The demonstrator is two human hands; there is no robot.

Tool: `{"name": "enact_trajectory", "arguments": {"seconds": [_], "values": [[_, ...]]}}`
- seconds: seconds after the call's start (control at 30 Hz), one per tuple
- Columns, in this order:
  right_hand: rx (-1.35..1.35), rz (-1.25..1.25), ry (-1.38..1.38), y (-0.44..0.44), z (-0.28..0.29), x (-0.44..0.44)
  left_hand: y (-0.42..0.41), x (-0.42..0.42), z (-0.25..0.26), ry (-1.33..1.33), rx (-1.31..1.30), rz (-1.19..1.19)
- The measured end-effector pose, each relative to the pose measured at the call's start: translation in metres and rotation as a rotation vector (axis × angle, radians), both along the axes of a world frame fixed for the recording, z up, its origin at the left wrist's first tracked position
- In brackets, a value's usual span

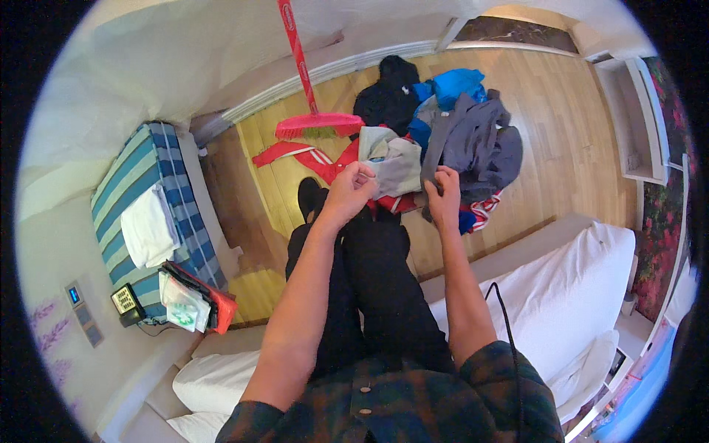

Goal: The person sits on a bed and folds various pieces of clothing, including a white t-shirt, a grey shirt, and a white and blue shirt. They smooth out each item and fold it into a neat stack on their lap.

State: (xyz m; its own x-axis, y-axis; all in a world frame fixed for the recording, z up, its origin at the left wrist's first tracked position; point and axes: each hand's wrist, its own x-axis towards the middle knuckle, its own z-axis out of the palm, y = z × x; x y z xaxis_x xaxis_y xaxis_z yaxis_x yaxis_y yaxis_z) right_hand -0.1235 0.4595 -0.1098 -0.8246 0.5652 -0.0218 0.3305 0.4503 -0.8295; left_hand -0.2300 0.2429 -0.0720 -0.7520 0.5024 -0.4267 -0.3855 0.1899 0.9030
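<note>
My left hand (352, 191), its fingers curled, is at the left edge of a light grey garment (396, 166); whether it grips the cloth is unclear. The fingers of my right hand (445, 194) pinch the band-like edge of a dark grey garment (471, 144), which spreads away to the right over the pile. Under and beside the light grey cloth lies a red garment with white stripes (316, 158). A black garment (388, 94) and a bright blue one (457, 88) are heaped on the far side. Red-and-white striped cloth (486, 213) peeks out near my right hand.
A pink broom (318, 123) with a red handle stands head-down against the pile. At left, a striped blue surface (130, 183) bears folded white cloth (148, 224), plastic packets (185, 310) and a telephone (127, 304). A white-sheeted bed (548, 299) extends at right; wood floor (570, 133) lies beyond.
</note>
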Motion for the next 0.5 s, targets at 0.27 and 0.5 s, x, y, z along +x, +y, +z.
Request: {"name": "enact_trajectory", "arguments": {"seconds": [0.27, 0.5], "values": [[-0.09, 0.321, 0.216, -0.038, 0.211, 0.049, 0.007, 0.067, 0.099, -0.258, 0.32, -0.103], [-0.328, 0.905, 0.319, -0.112, 0.328, 0.11, -0.051, 0.131, 0.227, -0.37, 0.695, 0.276]]}}
